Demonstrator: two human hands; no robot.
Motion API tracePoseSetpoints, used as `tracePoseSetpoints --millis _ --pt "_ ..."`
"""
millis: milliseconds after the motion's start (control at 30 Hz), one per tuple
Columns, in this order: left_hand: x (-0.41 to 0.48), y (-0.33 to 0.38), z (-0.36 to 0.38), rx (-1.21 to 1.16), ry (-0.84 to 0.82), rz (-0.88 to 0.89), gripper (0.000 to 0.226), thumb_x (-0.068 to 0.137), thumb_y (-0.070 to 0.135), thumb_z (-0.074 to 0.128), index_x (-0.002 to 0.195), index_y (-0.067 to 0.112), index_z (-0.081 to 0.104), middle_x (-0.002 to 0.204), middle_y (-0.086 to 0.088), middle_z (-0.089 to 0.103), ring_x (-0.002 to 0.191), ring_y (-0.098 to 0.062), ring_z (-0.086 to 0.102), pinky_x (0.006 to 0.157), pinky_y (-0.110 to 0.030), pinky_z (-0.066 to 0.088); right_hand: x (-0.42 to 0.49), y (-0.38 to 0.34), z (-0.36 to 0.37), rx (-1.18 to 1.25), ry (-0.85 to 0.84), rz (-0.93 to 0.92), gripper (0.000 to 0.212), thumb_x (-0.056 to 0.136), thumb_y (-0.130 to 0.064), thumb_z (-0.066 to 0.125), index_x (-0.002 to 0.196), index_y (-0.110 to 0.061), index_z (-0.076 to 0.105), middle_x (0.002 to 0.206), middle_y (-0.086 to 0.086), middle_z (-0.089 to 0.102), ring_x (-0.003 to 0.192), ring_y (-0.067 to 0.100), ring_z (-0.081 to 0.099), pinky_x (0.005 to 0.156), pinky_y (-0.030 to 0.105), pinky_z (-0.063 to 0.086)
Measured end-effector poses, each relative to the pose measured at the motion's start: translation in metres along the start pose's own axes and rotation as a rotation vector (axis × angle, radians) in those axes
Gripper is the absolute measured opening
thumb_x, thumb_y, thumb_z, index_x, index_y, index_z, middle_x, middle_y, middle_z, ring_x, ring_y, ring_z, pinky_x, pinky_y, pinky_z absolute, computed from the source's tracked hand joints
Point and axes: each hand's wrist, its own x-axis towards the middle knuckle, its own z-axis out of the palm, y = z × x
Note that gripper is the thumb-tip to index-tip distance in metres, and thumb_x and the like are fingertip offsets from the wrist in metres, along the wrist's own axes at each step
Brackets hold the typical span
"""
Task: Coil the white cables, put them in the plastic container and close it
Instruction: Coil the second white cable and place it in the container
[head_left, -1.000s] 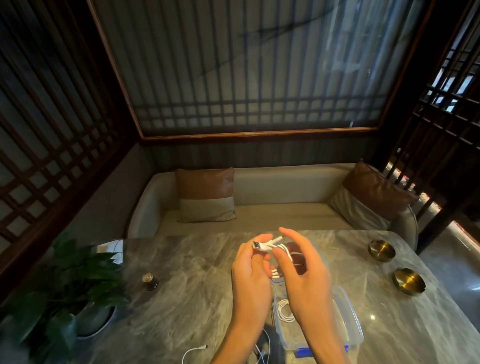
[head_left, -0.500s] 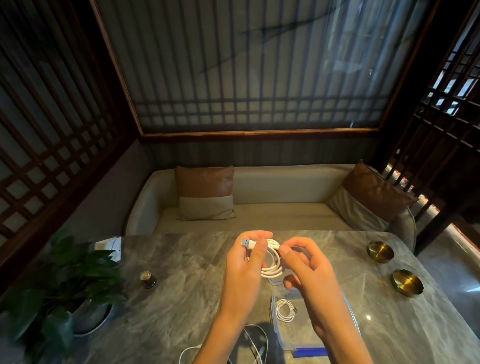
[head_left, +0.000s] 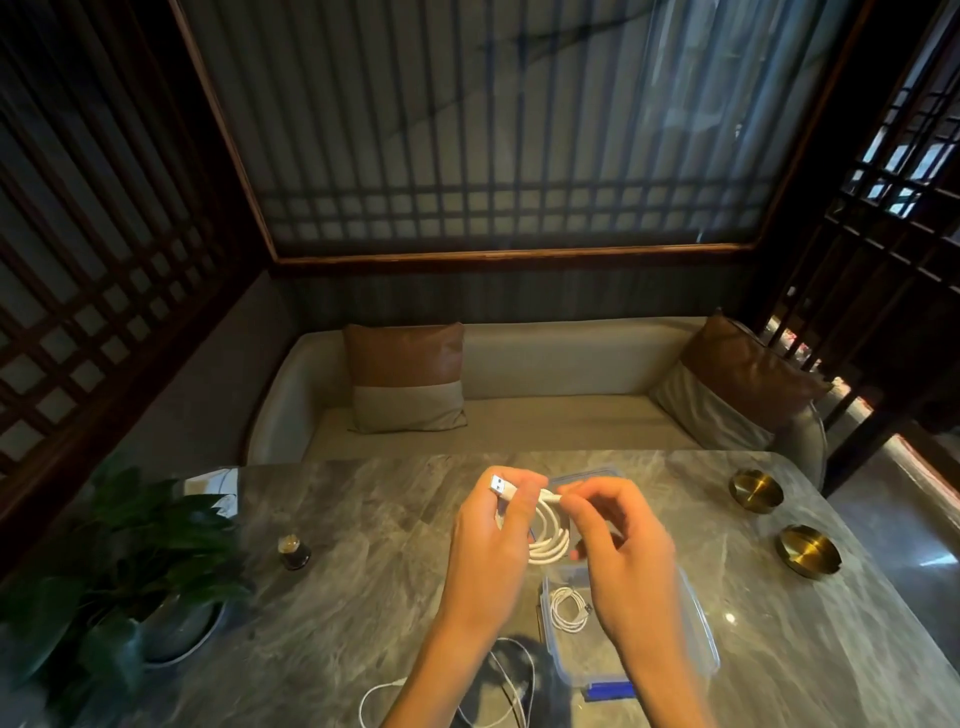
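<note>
Above the grey marble table (head_left: 363, 561), my left hand (head_left: 491, 551) pinches a white cable coil (head_left: 548, 538) by its USB plug, which sticks out past my thumb. My right hand (head_left: 618, 551) grips the same coil from the right, fingers closed on the cable near the plug. The clear plastic container (head_left: 698, 629) with blue clips lies open on the table below my right hand, a small coiled white cable (head_left: 567, 609) inside it. Its clear lid (head_left: 587, 475) lies behind my hands. Another loose white cable (head_left: 498, 691) trails on the table near the front edge.
A potted plant (head_left: 119, 566) stands at the left. A small dark bottle (head_left: 294, 552) sits left of my hands. Two brass dishes (head_left: 756, 489) (head_left: 808, 555) are at the right. A beige sofa with cushions (head_left: 405, 376) runs behind the table.
The coil has grown from a short bundle into wider loops hanging between my hands. My hands dropped slightly and my right hand shifted onto the cable beside the plug.
</note>
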Motion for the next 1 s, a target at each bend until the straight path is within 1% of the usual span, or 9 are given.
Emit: tracePoseSetpoints --millis 133,233,333,467,533,633,700,800,1000 --pt "-0.004 0.004 0.0 0.032 -0.074 0.02 0.014 0.097 0.029 0.058 0.089 0.024 0.068 0.076 0.008 0.067 0.065 -0.002 0.058 0.062 -0.021 0.045 0.002 -0.003 -0.005 -0.049 0.058 -0.121 0.029 0.091 -0.005 0.065 0.083 -0.033 0.064 0.082 -0.009 0.071 0.074 0.013 0.069 0.062 0.021 0.055" --pt "-0.005 0.011 0.001 0.068 -0.152 0.056 0.015 0.097 0.028 0.057 0.088 0.023 0.068 0.071 0.011 0.063 0.064 -0.003 0.055 0.064 -0.022 0.043 0.004 -0.009 -0.016 -0.042 0.045 -0.169 0.028 0.089 -0.005 0.065 0.082 -0.033 0.064 0.083 -0.008 0.07 0.076 0.012 0.069 0.065 0.014 0.052" --pt "-0.003 0.017 0.003 0.121 -0.204 0.09 0.017 0.098 0.027 0.057 0.086 0.022 0.068 0.063 0.016 0.058 0.06 -0.001 0.05 0.061 -0.018 0.04 0.007 -0.013 -0.029 -0.049 0.092 -0.211 0.025 0.088 -0.006 0.065 0.082 -0.03 0.064 0.086 -0.006 0.069 0.076 0.013 0.068 0.066 0.016 0.052" --pt "-0.003 0.026 0.007 -0.1 -0.276 0.003 0.022 0.092 0.035 0.059 0.089 0.015 0.068 0.066 0.008 0.056 0.061 -0.007 0.05 0.058 -0.018 0.044 0.012 -0.009 -0.036 0.032 0.142 -0.148 0.021 0.089 -0.001 0.064 0.085 -0.021 0.065 0.084 -0.004 0.068 0.074 0.016 0.067 0.064 0.016 0.054" --pt "-0.002 0.027 0.009 -0.249 -0.251 -0.062 0.021 0.091 0.031 0.06 0.093 0.011 0.065 0.068 0.002 0.057 0.059 -0.009 0.05 0.056 -0.019 0.045 0.014 -0.006 -0.032 0.098 0.088 -0.079 0.015 0.091 0.0 0.063 0.087 -0.014 0.064 0.083 0.002 0.068 0.073 0.018 0.068 0.064 0.018 0.056" --pt "0.0 0.023 0.009 -0.211 -0.12 -0.036 0.013 0.096 0.025 0.058 0.094 0.013 0.059 0.069 0.0 0.055 0.059 -0.009 0.049 0.056 -0.022 0.043 0.01 -0.003 -0.029 0.227 -0.036 0.05 0.002 0.09 -0.01 0.064 0.09 -0.009 0.065 0.084 0.011 0.072 0.076 0.024 0.072 0.068 0.025 0.06" --pt "0.001 0.02 0.007 -0.144 -0.069 -0.034 0.011 0.099 0.021 0.056 0.093 0.012 0.058 0.071 -0.001 0.055 0.061 -0.009 0.05 0.058 -0.021 0.044 0.005 -0.003 -0.027 0.244 -0.071 0.082 0.003 0.088 -0.016 0.067 0.087 -0.015 0.069 0.085 0.01 0.074 0.078 0.025 0.073 0.071 0.029 0.062" --pt "0.001 0.018 0.003 -0.209 -0.083 -0.103 0.016 0.1 0.02 0.055 0.094 0.005 0.055 0.067 -0.002 0.053 0.055 -0.007 0.047 0.055 -0.021 0.043 0.002 -0.004 -0.022 0.207 -0.054 0.066 0.014 0.088 -0.009 0.069 0.082 -0.02 0.073 0.083 0.007 0.075 0.077 0.024 0.073 0.072 0.033 0.063" --pt "-0.002 0.015 -0.004 -0.231 -0.137 -0.138 0.024 0.089 0.042 0.055 0.09 0.019 0.06 0.057 0.01 0.056 0.054 -0.005 0.051 0.058 -0.02 0.046 -0.009 -0.005 -0.014 -0.038 -0.05 -0.056 0.016 0.084 -0.016 0.074 0.08 -0.031 0.072 0.084 -0.005 0.071 0.079 0.013 0.069 0.064 0.018 0.056"
